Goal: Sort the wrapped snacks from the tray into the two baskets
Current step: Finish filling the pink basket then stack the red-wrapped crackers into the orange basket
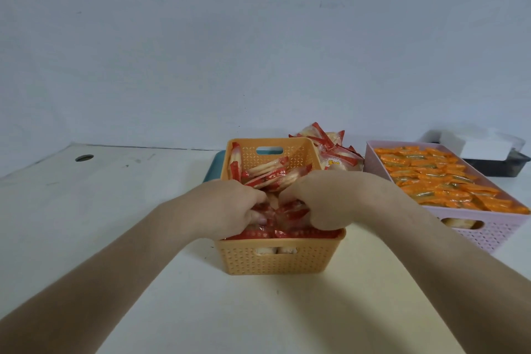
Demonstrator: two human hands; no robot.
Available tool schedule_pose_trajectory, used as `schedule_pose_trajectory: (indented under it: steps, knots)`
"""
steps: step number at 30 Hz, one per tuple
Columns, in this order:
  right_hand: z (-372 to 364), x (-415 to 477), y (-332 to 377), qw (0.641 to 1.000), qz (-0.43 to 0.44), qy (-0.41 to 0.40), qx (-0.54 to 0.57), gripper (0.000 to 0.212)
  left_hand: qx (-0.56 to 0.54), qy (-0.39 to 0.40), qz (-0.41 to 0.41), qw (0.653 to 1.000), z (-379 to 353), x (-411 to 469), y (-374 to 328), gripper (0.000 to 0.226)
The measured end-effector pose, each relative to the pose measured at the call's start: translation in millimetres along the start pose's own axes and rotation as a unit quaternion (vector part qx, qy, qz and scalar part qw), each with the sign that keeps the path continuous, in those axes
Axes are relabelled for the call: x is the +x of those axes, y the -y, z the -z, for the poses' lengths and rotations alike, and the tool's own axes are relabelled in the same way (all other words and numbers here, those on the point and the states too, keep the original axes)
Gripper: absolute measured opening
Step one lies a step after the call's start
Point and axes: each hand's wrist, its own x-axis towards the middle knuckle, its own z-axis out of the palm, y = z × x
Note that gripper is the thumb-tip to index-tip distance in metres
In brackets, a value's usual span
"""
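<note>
An orange basket (275,260) stands in front of me, holding several red-and-white wrapped snacks (270,174). Both hands are inside it. My left hand (230,207) and my right hand (319,200) have their fingers curled down around red-wrapped snacks near the basket's front. Behind the basket, a teal tray (214,165) carries a pile of red-and-white snacks (330,149). To the right a pink basket (488,233) is full of orange wrapped snacks (436,181).
A black container (500,168) with a white box on it sits at the far right back. A round cable hole (84,157) is in the table at the left. A pale wall rises behind the table.
</note>
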Motion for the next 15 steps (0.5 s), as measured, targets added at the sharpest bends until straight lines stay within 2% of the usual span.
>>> schedule_pose_trajectory:
  steps: [3,6,9,13,15]
  knots:
    - [-0.5,-0.1,1.0,0.999,0.005,0.008,0.038,0.047,0.070,-0.028,-0.003,0.997,-3.3,3.0,-1.2,0.028]
    - [-6.9,3.6,-6.6,0.992,0.009,0.011,0.122,0.018,0.138,-0.082,-0.032,0.987,-10.5,2.3,0.3,0.019]
    - [-11.2,3.0,-10.9,0.992,-0.008,0.008,0.126,0.021,0.166,-0.155,-0.061,0.972,-7.8,-1.0,3.3,0.028]
    - [-23.2,0.1,-10.4,0.991,0.000,-0.067,0.117,0.025,-0.002,-0.177,-0.055,0.983,-6.6,-10.5,13.4,0.052]
    - [-31.2,-1.4,-10.7,0.988,0.002,-0.110,0.111,0.041,-0.007,-0.229,-0.077,0.970,-14.8,-13.3,15.1,0.059]
